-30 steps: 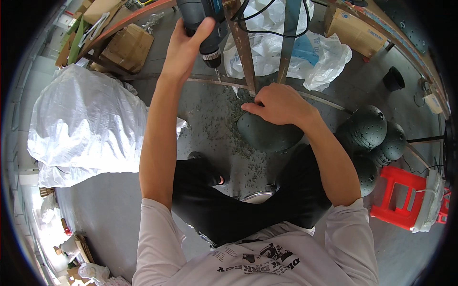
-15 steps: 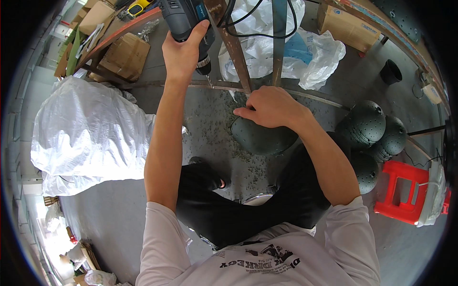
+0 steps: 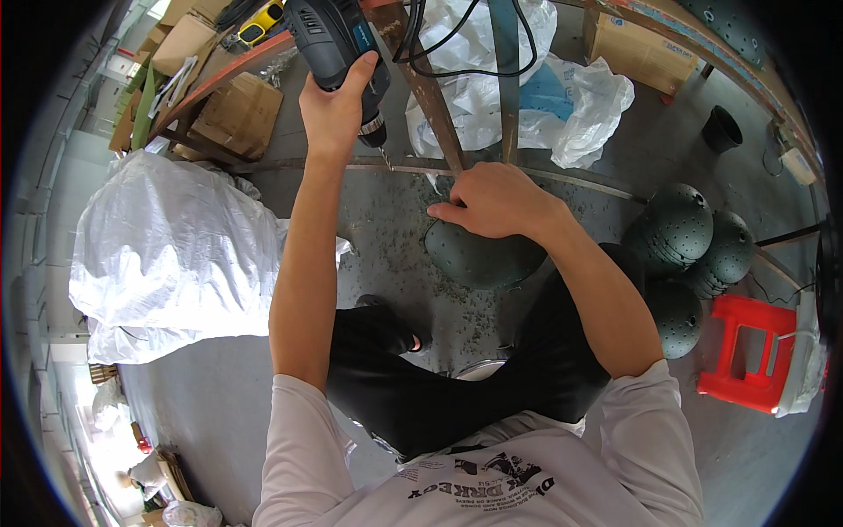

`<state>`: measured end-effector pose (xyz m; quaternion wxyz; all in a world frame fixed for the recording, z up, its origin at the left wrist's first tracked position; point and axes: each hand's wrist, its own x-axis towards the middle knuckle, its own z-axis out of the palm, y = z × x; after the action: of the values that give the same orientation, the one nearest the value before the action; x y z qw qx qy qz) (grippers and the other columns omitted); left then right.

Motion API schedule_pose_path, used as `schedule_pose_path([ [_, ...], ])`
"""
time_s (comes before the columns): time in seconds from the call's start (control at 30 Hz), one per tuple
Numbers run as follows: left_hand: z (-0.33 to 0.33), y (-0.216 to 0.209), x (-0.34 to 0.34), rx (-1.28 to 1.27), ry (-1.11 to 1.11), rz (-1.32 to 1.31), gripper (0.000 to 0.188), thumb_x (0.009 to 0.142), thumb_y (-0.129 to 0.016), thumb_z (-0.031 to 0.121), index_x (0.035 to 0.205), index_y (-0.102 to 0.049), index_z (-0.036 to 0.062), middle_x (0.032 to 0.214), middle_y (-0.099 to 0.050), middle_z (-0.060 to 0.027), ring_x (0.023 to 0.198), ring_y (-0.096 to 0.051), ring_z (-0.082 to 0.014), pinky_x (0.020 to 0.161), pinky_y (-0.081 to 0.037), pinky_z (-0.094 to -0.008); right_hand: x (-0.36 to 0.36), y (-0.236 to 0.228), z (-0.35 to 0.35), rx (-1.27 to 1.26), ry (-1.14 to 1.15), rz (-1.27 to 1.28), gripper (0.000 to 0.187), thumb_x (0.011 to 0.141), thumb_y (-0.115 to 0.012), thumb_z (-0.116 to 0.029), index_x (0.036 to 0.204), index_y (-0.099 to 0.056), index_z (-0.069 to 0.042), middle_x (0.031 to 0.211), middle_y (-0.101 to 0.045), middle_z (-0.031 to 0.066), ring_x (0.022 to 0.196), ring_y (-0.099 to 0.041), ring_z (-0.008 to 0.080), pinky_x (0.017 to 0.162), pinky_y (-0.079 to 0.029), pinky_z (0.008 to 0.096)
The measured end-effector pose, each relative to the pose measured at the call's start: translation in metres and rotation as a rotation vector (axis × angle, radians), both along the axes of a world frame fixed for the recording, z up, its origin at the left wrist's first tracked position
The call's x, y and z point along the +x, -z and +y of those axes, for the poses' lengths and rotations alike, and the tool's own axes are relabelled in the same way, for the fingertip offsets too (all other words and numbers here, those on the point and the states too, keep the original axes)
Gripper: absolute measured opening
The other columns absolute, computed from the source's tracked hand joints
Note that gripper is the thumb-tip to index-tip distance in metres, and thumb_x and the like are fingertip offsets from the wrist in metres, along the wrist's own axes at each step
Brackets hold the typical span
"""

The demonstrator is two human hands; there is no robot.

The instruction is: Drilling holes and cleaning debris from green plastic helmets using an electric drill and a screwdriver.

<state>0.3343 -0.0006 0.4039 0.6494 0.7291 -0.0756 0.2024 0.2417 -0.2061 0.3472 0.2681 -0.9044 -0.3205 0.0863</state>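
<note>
My left hand (image 3: 334,119) is closed round the grip of a dark grey power drill (image 3: 327,39). The drill's chuck points down toward me, with a thin spiral bit (image 3: 385,160) bare in the air above the floor. To the right of it, my right hand (image 3: 500,200) curls over the far edge of a dark green dome-shaped shell (image 3: 483,256), thumb stretched to the left. The shell sits between my knees, with small holes in its surface. Part of its far side is hidden under my hand.
Nested stacks of perforated dark green domes (image 3: 669,228) stand at the right, near a red plastic stool (image 3: 746,351). A metal frame bar (image 3: 509,88) and a black cable (image 3: 474,73) lie ahead. Green shavings (image 3: 395,211) litter the floor. White sheeting (image 3: 176,255) covers a bulk at left.
The drill has tilted slightly, its bit tip a little lower. My right hand stays on the dome-shaped shell. The whole view has shifted slightly.
</note>
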Motion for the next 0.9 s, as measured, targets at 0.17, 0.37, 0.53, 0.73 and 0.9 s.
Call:
schedule_pose_path([
  [0.17,0.003,0.001,0.004,0.007,0.005,-0.007,0.044,0.082,-0.082,0.027,0.108,-0.064,-0.0026,0.093,-0.070,-0.0078,0.073,-0.064,-0.0111,0.063,-0.054,-0.0269,0.000,0.001,-0.001,0.016,-0.004,-0.035,0.055,0.094,-0.058,-0.048,0.069,-0.071,-0.002,0.062,-0.063,0.0175,0.067,-0.065,0.0385,0.068,-0.051,0.0470],
  [0.37,-0.002,-0.004,-0.002,0.050,0.005,0.011,0.034,0.089,-0.074,0.025,0.108,-0.064,-0.0010,0.087,-0.069,-0.0081,0.065,-0.066,-0.0149,0.058,-0.055,-0.0287,0.000,0.003,-0.003,0.026,0.018,-0.058,0.054,0.094,-0.058,-0.049,0.071,-0.072,-0.003,0.070,-0.066,0.0174,0.071,-0.066,0.0382,0.070,-0.052,0.0483],
  [0.53,-0.001,-0.009,-0.006,0.051,-0.007,0.053,0.039,0.087,-0.077,0.025,0.110,-0.062,-0.0016,0.091,-0.069,-0.0078,0.071,-0.066,-0.0148,0.063,-0.055,-0.0291,-0.006,0.004,0.006,0.057,-0.011,-0.078,0.051,0.094,-0.058,-0.047,0.071,-0.073,-0.004,0.073,-0.067,0.0170,0.075,-0.067,0.0376,0.071,-0.052,0.0484],
  [0.73,-0.002,-0.051,-0.003,0.328,-0.163,-0.423,0.067,0.085,-0.081,0.024,0.129,-0.043,-0.0101,0.123,-0.057,-0.0181,0.102,-0.061,-0.0190,0.086,-0.051,-0.0280,-0.011,0.005,0.004,0.117,-0.042,-0.089,0.050,0.093,-0.058,-0.046,0.071,-0.072,-0.004,0.071,-0.066,0.0173,0.074,-0.067,0.0381,0.070,-0.052,0.0484],
  [0.9,-0.025,-0.108,0.032,0.796,-0.346,-0.347,0.056,0.084,-0.079,0.030,0.122,-0.060,-0.0062,0.116,-0.067,-0.0193,0.104,-0.065,-0.0248,0.089,-0.051,-0.0358,-0.011,-0.002,-0.002,0.173,-0.056,-0.119,0.050,0.091,-0.060,-0.045,0.068,-0.070,-0.002,0.070,-0.066,0.0183,0.072,-0.067,0.0379,0.068,-0.052,0.0482],
])
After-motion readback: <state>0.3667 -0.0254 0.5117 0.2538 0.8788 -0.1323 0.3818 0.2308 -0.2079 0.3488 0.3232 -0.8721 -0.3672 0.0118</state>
